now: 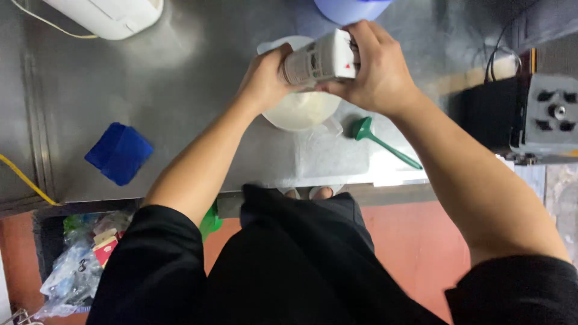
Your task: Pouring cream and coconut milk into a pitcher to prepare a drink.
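Note:
Both my hands hold a white carton tipped on its side above a white bowl filled with a pale creamy liquid. My left hand grips the carton's lower end. My right hand wraps around its top end, fingers over the corner. The bowl stands on a steel counter, just below the carton.
A green scoop lies right of the bowl, and a clear plastic cup sits beside it. A folded blue cloth lies at the left. A black and grey machine stands right. A bin of rubbish sits below the counter.

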